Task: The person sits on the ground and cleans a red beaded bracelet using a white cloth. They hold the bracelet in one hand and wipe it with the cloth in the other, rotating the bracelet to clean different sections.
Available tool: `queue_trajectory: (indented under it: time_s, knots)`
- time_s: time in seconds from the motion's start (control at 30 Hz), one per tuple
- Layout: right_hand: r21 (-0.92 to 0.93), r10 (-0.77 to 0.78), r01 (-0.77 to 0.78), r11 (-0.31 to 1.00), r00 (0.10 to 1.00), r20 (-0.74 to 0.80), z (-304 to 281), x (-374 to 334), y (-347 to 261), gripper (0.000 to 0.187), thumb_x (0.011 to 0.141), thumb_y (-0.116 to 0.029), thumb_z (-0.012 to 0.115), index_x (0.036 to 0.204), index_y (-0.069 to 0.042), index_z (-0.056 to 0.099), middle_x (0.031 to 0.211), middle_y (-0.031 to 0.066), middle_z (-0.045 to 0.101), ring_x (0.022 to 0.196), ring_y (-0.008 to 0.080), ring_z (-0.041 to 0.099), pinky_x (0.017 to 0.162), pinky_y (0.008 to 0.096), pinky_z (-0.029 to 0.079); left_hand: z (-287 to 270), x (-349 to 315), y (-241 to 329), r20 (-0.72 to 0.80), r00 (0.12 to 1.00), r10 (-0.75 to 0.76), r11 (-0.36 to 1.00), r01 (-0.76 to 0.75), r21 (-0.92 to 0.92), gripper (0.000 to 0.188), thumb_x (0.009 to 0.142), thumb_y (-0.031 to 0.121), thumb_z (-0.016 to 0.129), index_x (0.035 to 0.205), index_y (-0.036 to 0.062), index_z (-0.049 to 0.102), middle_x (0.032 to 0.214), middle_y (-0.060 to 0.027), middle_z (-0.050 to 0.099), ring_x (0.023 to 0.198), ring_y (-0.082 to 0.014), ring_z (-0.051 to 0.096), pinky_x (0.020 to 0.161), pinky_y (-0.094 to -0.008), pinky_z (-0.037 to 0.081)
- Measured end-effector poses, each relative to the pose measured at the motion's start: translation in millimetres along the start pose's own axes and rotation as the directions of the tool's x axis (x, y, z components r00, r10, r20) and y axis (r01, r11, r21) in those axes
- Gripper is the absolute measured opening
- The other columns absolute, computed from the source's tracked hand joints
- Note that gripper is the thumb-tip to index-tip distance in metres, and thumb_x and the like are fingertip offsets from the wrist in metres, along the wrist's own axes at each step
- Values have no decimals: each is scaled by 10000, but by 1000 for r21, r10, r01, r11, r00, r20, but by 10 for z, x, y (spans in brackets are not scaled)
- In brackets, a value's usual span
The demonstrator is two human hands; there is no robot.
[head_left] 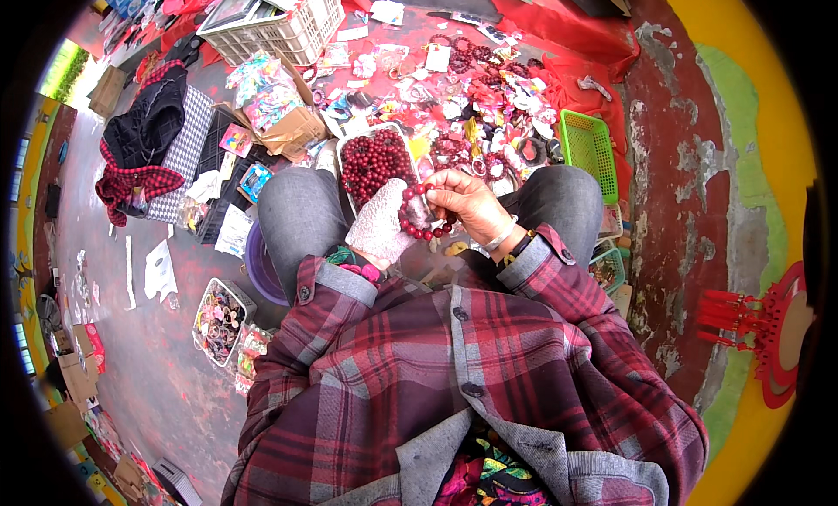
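Between my knees, a dark red bead bracelet [427, 232] hangs in a loop held by both hands. My right hand [471, 205] is bare and pinches the top and side of the loop between thumb and fingers. My left hand [381, 222], in a pale fuzzy glove, grips the loop's left side, its fingers partly hidden behind the beads. Just beyond the left hand stands a white basket [403, 133] heaped with dark red bead bracelets [374, 161].
Loose trinkets and bracelets [489, 113] cover the red cloth ahead. A green basket [589, 153] stands right of my right knee. An open cardboard box [292, 126] holds colourful packets. Left lie a purple basin [262, 266] and a basket of small items [218, 321].
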State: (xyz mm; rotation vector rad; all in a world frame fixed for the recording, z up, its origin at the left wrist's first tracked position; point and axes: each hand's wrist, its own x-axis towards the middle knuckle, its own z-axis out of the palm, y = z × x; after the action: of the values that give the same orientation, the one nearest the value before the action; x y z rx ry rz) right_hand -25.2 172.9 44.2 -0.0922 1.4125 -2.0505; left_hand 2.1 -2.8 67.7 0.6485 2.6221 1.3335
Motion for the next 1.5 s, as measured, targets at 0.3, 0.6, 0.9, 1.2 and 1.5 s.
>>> queue_trajectory:
  time_s: [0.3, 0.6, 0.9, 1.2, 1.5]
  knots:
    - [42, -57, 57, 997, 998, -5, 65, -46, -68, 130, 883, -156, 606, 956, -60, 655, 731, -22, 607, 613, 48, 531, 556, 190, 417, 233, -92, -292, -72, 989, -129, 930, 95, -355, 151, 834, 136, 565, 913, 8, 568, 810, -94, 613, 797, -216, 618, 689, -329, 474]
    - [-27, -29, 26, 999, 996, -87, 32, -6, -11, 140, 886, -131, 602, 983, -42, 652, 702, -29, 584, 572, 45, 494, 512, 192, 381, 541, -125, -691, 40, 990, -132, 621, 114, -776, 133, 934, 128, 466, 986, 16, 515, 859, -83, 571, 856, -175, 575, 769, -319, 481]
    - [-26, 59, -59, 998, 998, -9, 62, -19, -60, 151, 848, -78, 640, 994, -70, 601, 753, -31, 591, 589, 48, 520, 537, 188, 405, 344, -21, -491, 1, 999, -32, 989, 32, -148, 189, 861, 188, 509, 947, 36, 580, 853, -109, 608, 850, -243, 604, 714, -334, 473]
    - [38, -14, 15, 999, 1000, -15, 52, -35, -37, 147, 865, -85, 621, 1009, -55, 626, 761, -24, 606, 633, 56, 549, 586, 197, 434, 94, -61, -224, 39, 998, 40, 983, -46, 176, 262, 902, 255, 477, 974, 18, 562, 866, -96, 624, 805, -224, 616, 699, -334, 480]
    - [-16, 6, -7, 1000, 999, -53, 31, -15, -22, 161, 863, -95, 628, 1015, -45, 648, 779, -21, 622, 650, 54, 540, 606, 199, 437, 484, -123, -596, 185, 940, -288, -72, 171, -983, 347, 975, 354, 402, 1030, 35, 528, 925, -78, 589, 834, -198, 584, 775, -326, 485]
